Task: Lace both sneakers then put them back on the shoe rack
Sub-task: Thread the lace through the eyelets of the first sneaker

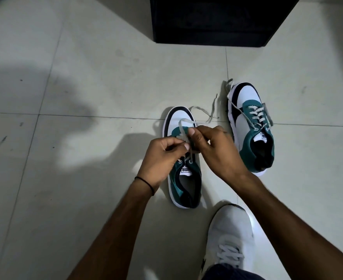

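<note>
Two white, teal and black sneakers stand on the tiled floor, toes pointing away from me. Over the near sneaker (183, 178) my left hand (162, 156) and my right hand (217, 150) both pinch its grey lace (184, 123) above the tongue. One lace end trails off to the right of the toe. The far sneaker (251, 126) stands to the right, its lace threaded through the eyelets with loose ends lying on the floor by its toe.
A black cabinet-like block (217, 21) stands on the floor straight ahead. My own foot in a white shoe (230, 239) rests at the lower right. Pale floor tiles (65, 178) stretch out to the left.
</note>
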